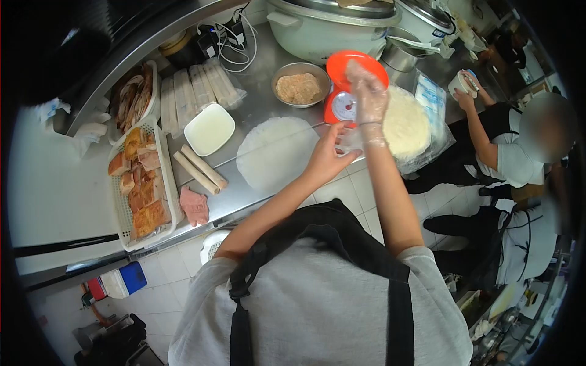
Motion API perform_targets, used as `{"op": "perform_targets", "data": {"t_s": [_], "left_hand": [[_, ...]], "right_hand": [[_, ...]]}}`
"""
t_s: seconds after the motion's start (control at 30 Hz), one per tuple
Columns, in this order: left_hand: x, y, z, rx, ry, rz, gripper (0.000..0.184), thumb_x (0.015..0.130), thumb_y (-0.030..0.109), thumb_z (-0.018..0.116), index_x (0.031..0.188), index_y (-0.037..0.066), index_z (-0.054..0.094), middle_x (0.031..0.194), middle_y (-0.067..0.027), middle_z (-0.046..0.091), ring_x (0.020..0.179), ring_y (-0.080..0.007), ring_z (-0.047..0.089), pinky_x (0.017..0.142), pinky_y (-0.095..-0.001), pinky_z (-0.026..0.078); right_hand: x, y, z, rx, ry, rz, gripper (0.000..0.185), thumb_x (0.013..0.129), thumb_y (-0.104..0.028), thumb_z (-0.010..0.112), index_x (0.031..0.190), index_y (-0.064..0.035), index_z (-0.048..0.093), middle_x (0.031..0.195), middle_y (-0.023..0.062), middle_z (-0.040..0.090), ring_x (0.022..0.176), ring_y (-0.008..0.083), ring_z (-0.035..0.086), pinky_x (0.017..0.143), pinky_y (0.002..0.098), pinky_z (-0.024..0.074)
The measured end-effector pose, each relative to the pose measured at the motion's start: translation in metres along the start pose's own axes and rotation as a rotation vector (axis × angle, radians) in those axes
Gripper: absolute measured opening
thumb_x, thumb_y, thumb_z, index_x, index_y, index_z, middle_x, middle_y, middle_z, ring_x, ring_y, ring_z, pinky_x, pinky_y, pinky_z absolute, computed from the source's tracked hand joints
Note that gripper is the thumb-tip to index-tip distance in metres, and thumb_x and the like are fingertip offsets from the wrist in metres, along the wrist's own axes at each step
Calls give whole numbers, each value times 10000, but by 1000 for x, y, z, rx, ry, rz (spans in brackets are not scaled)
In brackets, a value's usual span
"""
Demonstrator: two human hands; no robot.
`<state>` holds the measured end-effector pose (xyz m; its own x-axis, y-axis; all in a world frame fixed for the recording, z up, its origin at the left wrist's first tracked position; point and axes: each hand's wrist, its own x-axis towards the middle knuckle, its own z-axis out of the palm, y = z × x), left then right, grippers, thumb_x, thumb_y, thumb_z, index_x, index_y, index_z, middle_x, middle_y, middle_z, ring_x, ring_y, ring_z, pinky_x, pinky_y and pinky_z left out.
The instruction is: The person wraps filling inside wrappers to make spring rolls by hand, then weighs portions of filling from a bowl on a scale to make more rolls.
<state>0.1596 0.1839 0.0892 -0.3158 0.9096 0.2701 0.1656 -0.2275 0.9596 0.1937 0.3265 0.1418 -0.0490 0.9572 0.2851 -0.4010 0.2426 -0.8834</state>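
Over the red scale pan point(336, 63), my right hand point(370, 100) wears a clear plastic glove; its fingertips are blurred, so whether they hold anything is unclear. My left hand point(332, 148) is bare, just in front of the red scale point(343, 107), with thumb and fingers curved around some translucent plastic point(350, 141) near the right wrist. A round white sheet point(274, 149) lies flat left of that hand. Behind it stands a metal bowl point(298, 86) of pale minced filling. To the right is a stack of round pale sheets point(406, 125) on plastic.
Two rolls point(200, 169) and a pink cloth point(194, 206) lie near a white dish point(209, 129). Baskets of meat point(145, 189) stand left, wrapped rolls point(198, 88) behind. A large cooker point(336, 30) is at the back. Two people point(510, 143) stand at right.
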Motion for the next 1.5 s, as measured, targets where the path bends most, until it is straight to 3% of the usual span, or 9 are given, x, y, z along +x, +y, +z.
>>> {"op": "perform_targets", "data": {"t_s": [0.07, 0.17, 0.4, 0.6, 0.8, 1.0, 1.23, 1.37, 1.5], "left_hand": [[-7, -3, 5, 34, 56, 77, 421, 823, 78, 707, 1210, 43, 544, 946, -95, 653, 806, -136, 630, 702, -295, 525], [-33, -25, 2, -29, 15, -205, 184, 887, 13, 622, 1060, 31, 562, 862, -18, 602, 780, -71, 586, 732, -255, 522], [-63, 1, 30, -130, -14, -283, 147, 902, 43, 618, 1045, 41, 583, 850, 15, 578, 757, -51, 564, 703, -221, 499], [-82, -1, 25, 49, 80, -251, 406, 873, 73, 714, 1262, 69, 597, 1010, -15, 610, 906, -91, 573, 767, -242, 485], [-82, -8, -12, -14, 188, -276, 373, 907, 44, 660, 1274, 73, 600, 1009, -2, 601, 887, -83, 563, 774, -235, 475], [-86, -24, -63, 70, 203, -239, 318, 905, 25, 617, 1218, 77, 631, 961, -42, 613, 801, -133, 601, 721, -274, 507], [-77, -33, -114, 100, 203, -232, 296, 908, 19, 597, 1191, 85, 651, 931, -54, 624, 797, -133, 605, 726, -270, 510], [-80, -44, -121, 117, 152, -229, 295, 898, 5, 590, 1171, 87, 664, 930, -54, 624, 796, -127, 614, 716, -267, 511], [-86, -73, -128, 108, 230, -232, 298, 894, -11, 587, 1165, 82, 666, 934, -51, 629, 775, -114, 609, 695, -258, 505]], "right_hand": [[-20, 5, -6, 125, -75, 171, 228, 871, -106, 745, 1058, 21, 715, 938, 82, 722, 736, 123, 667, 666, 259, 553], [-38, 15, -13, 145, -129, 511, 269, 881, -106, 735, 1121, 11, 700, 906, 62, 708, 713, 107, 652, 635, 243, 554], [-59, 41, -38, 149, -190, 808, 273, 881, -119, 729, 1123, 5, 709, 936, 73, 727, 764, 117, 663, 687, 245, 573], [-17, 115, -33, -311, -445, 336, 241, 899, -186, 655, 1040, -14, 747, 878, 100, 746, 799, 220, 708, 800, 342, 561], [22, 81, 41, -1177, -816, -124, 493, 822, -404, 713, 1137, -25, 712, 1159, 211, 682, 1018, 352, 684, 914, 403, 527], [39, 155, 50, -1497, -890, 1, 804, 644, -377, 874, 1285, 11, 582, 1301, 212, 604, 1223, 323, 590, 1042, 356, 472], [43, 141, 60, -1853, -1054, -249, 356, 910, -355, 584, 1078, -88, 748, 1134, 131, 713, 1043, 257, 704, 876, 380, 567], [42, 139, 44, -1402, -678, 34, 356, 869, -343, 616, 953, -16, 731, 952, 201, 724, 898, 322, 711, 842, 420, 542], [38, 94, 58, -1257, -697, 175, 350, 868, -346, 619, 942, -25, 737, 839, 170, 726, 786, 273, 716, 780, 391, 543]]}}
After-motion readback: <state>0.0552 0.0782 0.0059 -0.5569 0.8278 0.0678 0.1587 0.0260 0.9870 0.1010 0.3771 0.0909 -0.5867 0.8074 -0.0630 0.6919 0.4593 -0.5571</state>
